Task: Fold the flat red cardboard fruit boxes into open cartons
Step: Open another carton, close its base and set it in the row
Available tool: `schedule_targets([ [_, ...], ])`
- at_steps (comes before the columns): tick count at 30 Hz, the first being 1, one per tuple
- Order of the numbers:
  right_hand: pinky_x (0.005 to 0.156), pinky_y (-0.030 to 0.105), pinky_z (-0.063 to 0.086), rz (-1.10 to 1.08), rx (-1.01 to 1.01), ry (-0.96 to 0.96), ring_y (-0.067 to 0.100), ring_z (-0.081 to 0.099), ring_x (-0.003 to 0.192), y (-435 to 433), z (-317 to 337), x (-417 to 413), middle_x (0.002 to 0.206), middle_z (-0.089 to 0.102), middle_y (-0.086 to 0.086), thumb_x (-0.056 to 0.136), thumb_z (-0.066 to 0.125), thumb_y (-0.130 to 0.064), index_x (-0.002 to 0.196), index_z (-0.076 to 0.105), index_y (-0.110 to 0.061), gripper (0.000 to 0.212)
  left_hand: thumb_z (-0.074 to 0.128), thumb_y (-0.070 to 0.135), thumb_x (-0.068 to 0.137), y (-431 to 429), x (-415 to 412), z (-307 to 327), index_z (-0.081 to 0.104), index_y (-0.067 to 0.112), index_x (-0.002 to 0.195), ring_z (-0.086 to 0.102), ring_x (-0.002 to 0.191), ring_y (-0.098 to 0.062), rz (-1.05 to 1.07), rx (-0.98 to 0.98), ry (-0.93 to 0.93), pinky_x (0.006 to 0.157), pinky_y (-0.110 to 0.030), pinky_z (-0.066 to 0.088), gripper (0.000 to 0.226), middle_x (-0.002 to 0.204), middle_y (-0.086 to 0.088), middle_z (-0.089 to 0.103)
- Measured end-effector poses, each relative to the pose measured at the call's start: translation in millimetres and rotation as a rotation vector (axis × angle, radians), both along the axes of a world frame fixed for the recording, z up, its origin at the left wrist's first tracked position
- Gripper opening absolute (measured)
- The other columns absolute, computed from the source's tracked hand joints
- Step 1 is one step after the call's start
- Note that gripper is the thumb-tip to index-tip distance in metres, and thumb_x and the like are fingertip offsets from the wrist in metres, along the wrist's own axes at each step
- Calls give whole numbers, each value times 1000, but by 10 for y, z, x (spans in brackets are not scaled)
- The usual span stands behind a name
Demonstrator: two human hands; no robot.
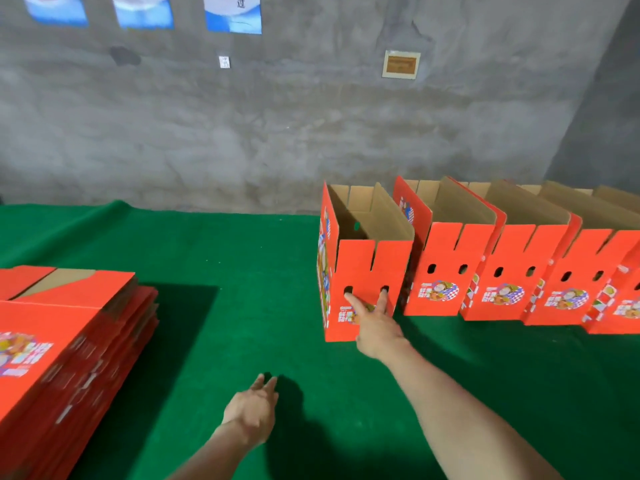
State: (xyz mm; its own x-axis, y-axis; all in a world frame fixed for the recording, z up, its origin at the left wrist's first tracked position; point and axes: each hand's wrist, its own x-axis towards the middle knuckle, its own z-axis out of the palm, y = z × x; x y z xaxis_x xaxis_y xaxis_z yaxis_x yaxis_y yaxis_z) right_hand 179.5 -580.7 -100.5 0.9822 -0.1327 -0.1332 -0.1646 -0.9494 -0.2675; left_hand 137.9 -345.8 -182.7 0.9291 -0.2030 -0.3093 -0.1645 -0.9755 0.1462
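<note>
At the right of the frame a row of open cartons (pixel 502 271) stands folded on the green counter (pixel 242 254); the right hand (pixel 375 327), fingers straight, touches the leftmost carton (pixel 356 265) at its two holes; the left hand (pixel 251 410) hovers spread and empty at lower centre; a stack of flat red boxes (pixel 69 341) at lower left awaits folding; the counter between lies unobstructed; behind, a grey wall (pixel 277 133) with posters (pixel 232 12)
</note>
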Motion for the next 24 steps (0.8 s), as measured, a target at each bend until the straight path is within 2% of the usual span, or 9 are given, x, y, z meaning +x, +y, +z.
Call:
schedule_targets([
  [3, 60, 25, 50, -24, -16, -22, 36, 32, 140, -197, -21, 414, 149, -35, 23, 79, 52, 13, 145, -10, -53, 111, 21, 26, 104, 10, 129, 17, 23, 19, 149, 50, 127, -23, -1, 102, -22, 100, -30, 37, 45, 142, -7, 49],
  [5, 65, 27, 54, -37, -41, -33, 38, 24, 142, -340, -29, 599, 151, -30, 24, 79, 52, 13, 145, -10, -53, 112, 22, 25, 104, 21, 177, 17, 23, 19, 149, 50, 126, -22, 7, 146, -16, 100, -30, 37, 46, 139, -8, 52],
  [8, 82, 36, 56, -44, -84, -51, 39, 28, 140, -594, -25, 732, 155, -20, 24, 78, 50, 14, 145, -7, -54, 111, 23, 25, 105, 53, 210, 20, 22, 20, 150, 48, 127, -23, 50, 152, 1, 102, -30, 35, 46, 140, -9, 51],
  [12, 68, 31, 55, -23, -170, -56, 36, 36, 134, -905, -17, 731, 155, -7, 19, 79, 48, 13, 144, -6, -56, 109, 25, 27, 104, 47, 210, 65, 29, 22, 147, 49, 126, -27, 89, 137, 20, 102, -31, 36, 44, 137, -10, 53],
  [14, 69, 30, 54, -47, -209, -51, 35, 34, 135, -1064, -7, 698, 155, -3, 19, 80, 47, 13, 144, -4, -57, 108, 25, 27, 104, 1, 161, 66, 28, 20, 147, 50, 125, -28, 72, 186, 20, 102, -34, 38, 44, 136, -11, 54],
  [21, 91, 40, 52, -131, -294, -6, 35, 14, 144, -1487, 10, 561, 157, -3, 18, 81, 45, 13, 143, -11, -55, 107, 25, 27, 104, -31, 90, 115, 21, 13, 150, 46, 130, -25, 58, 196, 77, 105, -34, 35, 48, 144, -12, 46],
  [24, 112, 48, 33, -206, -259, 71, 39, 6, 145, -1439, 43, 542, 157, -7, 22, 87, 51, -1, 144, -14, -50, 99, 24, 26, 104, -7, 77, 163, 22, 10, 150, 41, 134, -29, 77, 152, 140, 108, -36, 33, 48, 147, -14, 41],
])
